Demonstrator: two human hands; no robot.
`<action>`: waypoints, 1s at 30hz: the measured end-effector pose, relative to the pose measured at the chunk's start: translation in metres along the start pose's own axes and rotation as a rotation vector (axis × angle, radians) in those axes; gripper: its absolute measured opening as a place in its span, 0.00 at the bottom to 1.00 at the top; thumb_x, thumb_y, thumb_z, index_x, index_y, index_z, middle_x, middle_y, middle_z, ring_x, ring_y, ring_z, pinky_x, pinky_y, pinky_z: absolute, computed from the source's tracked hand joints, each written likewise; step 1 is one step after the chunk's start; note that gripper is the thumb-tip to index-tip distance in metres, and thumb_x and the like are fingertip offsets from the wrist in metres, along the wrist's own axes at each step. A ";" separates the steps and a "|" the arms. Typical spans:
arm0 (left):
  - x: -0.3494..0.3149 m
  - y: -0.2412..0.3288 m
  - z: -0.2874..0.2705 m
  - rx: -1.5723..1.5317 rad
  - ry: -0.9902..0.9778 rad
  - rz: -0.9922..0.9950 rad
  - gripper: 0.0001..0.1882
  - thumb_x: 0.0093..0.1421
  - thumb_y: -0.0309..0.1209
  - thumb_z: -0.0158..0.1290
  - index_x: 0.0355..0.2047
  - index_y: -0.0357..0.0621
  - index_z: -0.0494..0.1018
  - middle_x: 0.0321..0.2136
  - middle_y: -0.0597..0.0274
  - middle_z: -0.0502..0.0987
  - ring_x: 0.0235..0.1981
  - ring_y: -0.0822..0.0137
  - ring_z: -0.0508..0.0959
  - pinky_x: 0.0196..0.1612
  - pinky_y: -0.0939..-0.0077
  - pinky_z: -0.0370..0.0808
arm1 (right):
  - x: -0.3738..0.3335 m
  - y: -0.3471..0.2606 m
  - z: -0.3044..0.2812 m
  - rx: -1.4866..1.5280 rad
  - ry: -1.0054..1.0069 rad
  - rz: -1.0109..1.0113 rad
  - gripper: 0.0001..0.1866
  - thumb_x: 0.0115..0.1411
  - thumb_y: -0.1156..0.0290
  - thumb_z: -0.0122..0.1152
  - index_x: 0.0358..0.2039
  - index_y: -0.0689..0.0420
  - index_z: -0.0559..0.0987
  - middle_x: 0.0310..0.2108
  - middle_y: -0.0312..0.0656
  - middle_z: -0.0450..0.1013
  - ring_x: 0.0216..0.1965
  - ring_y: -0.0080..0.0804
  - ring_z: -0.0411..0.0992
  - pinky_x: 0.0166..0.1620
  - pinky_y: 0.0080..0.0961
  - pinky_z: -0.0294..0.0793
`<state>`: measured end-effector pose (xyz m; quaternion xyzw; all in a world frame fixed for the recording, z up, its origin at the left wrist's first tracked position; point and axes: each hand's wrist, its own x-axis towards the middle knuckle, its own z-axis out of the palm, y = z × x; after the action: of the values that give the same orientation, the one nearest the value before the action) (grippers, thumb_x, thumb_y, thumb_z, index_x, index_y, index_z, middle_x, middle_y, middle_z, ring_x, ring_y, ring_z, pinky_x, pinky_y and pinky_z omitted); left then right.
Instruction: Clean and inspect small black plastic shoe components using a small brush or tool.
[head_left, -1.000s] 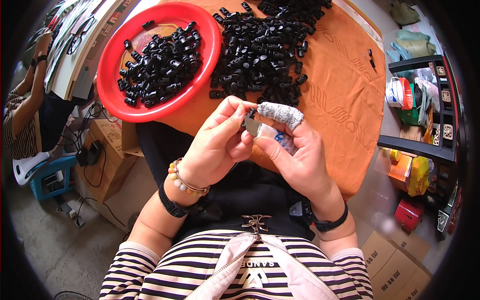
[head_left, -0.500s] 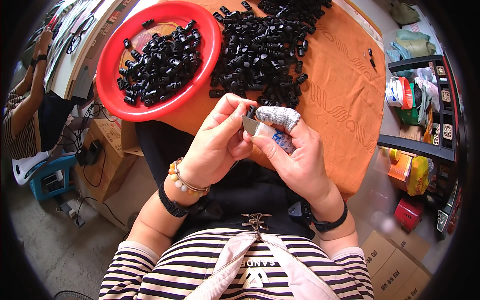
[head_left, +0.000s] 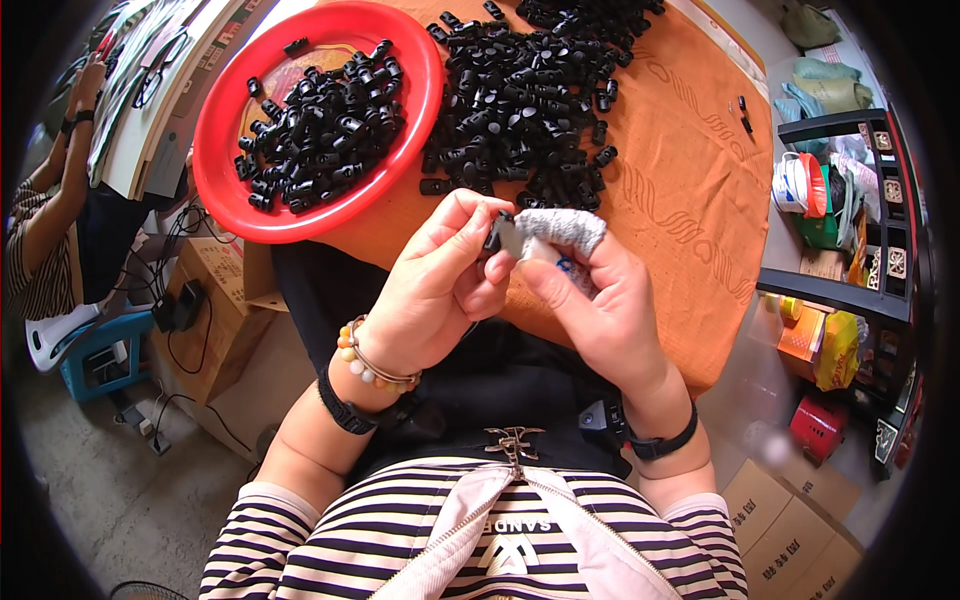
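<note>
My left hand (head_left: 420,285) pinches a small black plastic cord lock (head_left: 494,232) between thumb and fingers. Closed round a short knife with a wrapped white-and-blue handle (head_left: 566,266) is my right hand (head_left: 615,320), its forefinger in a grey knitted cover (head_left: 560,228). The knife's flat metal blade (head_left: 512,241) is against or just beside the cord lock; contact is hard to make out. Beyond my hands lies a large heap of black cord locks (head_left: 520,100) on the orange cloth. More cord locks (head_left: 325,135) fill a round red tray (head_left: 213,185) at the left.
The orange cloth (head_left: 690,240) covers the table, with a few small dark pieces (head_left: 745,118) near its right edge. A black shelf rack (head_left: 835,290) and cardboard boxes (head_left: 790,530) stand right. At far left are a striped-sleeved person's arm (head_left: 82,130) and a blue stool (head_left: 100,355).
My right hand has turned slightly and shifted a little right, tilting the knife. More of the cord lock shows beside the blade. My left hand has barely moved.
</note>
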<state>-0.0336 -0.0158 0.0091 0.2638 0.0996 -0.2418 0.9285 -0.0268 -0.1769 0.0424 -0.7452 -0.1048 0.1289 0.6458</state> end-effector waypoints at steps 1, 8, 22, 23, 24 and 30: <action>0.000 0.000 0.001 -0.006 0.011 -0.001 0.10 0.64 0.34 0.39 0.44 0.47 0.63 0.21 0.67 0.66 0.15 0.81 0.58 0.18 0.89 0.55 | 0.002 0.004 0.000 0.120 0.032 -0.001 0.14 0.57 0.72 0.56 0.43 0.63 0.71 0.32 0.37 0.73 0.33 0.18 0.70 0.37 0.16 0.69; 0.000 -0.002 0.003 0.032 0.009 -0.001 0.09 0.64 0.34 0.39 0.42 0.47 0.63 0.21 0.66 0.65 0.15 0.80 0.59 0.18 0.89 0.56 | 0.014 0.012 0.008 0.309 0.111 -0.018 0.22 0.56 0.72 0.58 0.49 0.66 0.64 0.33 0.34 0.69 0.32 0.15 0.67 0.36 0.12 0.68; -0.001 -0.004 0.006 0.081 -0.021 0.017 0.08 0.64 0.35 0.40 0.39 0.47 0.63 0.21 0.67 0.65 0.16 0.81 0.59 0.18 0.89 0.55 | 0.020 0.014 0.013 0.329 0.098 0.011 0.22 0.56 0.73 0.58 0.49 0.65 0.65 0.34 0.37 0.69 0.33 0.15 0.67 0.37 0.14 0.69; -0.001 -0.004 0.005 0.065 -0.012 0.007 0.07 0.64 0.35 0.40 0.39 0.48 0.64 0.21 0.68 0.66 0.18 0.82 0.60 0.18 0.89 0.54 | 0.020 0.015 0.012 0.289 0.131 -0.026 0.22 0.56 0.73 0.58 0.50 0.65 0.65 0.35 0.37 0.69 0.34 0.16 0.67 0.38 0.14 0.68; -0.002 -0.003 0.005 0.066 -0.011 0.009 0.07 0.64 0.35 0.40 0.39 0.48 0.64 0.21 0.68 0.66 0.18 0.82 0.60 0.18 0.89 0.54 | 0.019 0.016 0.009 0.290 0.129 -0.027 0.22 0.56 0.73 0.58 0.50 0.65 0.65 0.35 0.37 0.69 0.34 0.16 0.67 0.38 0.14 0.68; -0.002 -0.002 0.004 0.046 0.025 0.074 0.09 0.65 0.34 0.38 0.43 0.50 0.63 0.21 0.67 0.65 0.14 0.80 0.57 0.18 0.89 0.55 | 0.003 0.015 0.005 0.121 0.075 -0.039 0.17 0.57 0.74 0.55 0.46 0.65 0.68 0.33 0.41 0.73 0.34 0.18 0.69 0.38 0.15 0.69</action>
<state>-0.0359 -0.0186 0.0118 0.2913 0.0958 -0.2061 0.9292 -0.0255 -0.1736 0.0263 -0.7069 -0.0869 0.0946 0.6956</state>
